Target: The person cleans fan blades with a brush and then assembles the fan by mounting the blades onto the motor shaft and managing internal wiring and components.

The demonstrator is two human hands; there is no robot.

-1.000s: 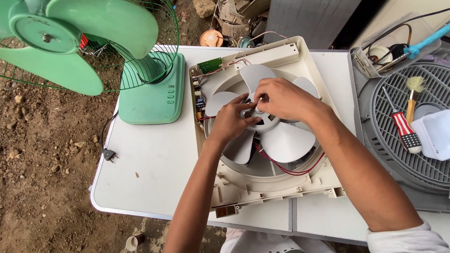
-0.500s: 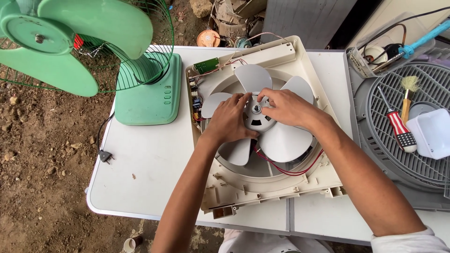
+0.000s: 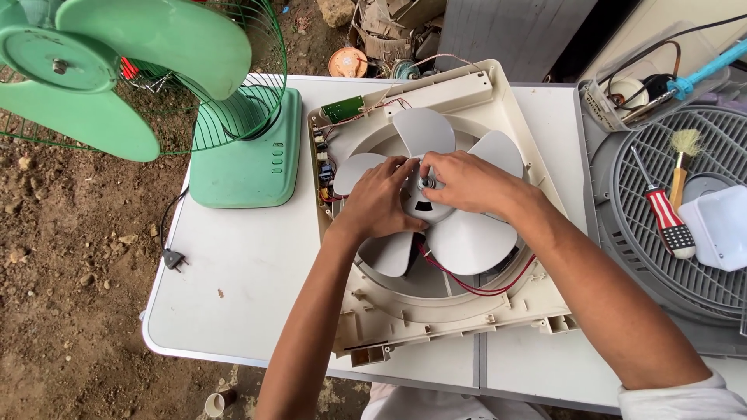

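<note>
On the white worktop (image 3: 249, 272) lies a cream fan housing (image 3: 467, 319), flat on its back, with a pale grey fan blade (image 3: 467, 237) in its round hole; both hands are on the middle of that blade; the left hand (image 3: 381, 202) lies curled over the hub and one wing, pressing on it; the right hand (image 3: 459, 180) pinches the small metal piece at the very middle with its fingertips, though I cannot tell how tight; to do this well, I think the left hand should hold the blade so it cannot spin, and the right should turn slowly and straight, away from the red wires (image 3: 467, 281) under the blade; a clear plastic box (image 3: 615, 105) at the far right holds coiled wires and small parts; the grey round grille (image 3: 661, 272) beside it carries a striped screwdriver (image 3: 668, 216), a small brush (image 3: 683, 155) and a white box (image 3: 720, 225); a green table fan (image 3: 241, 148) stands to the left.
</note>
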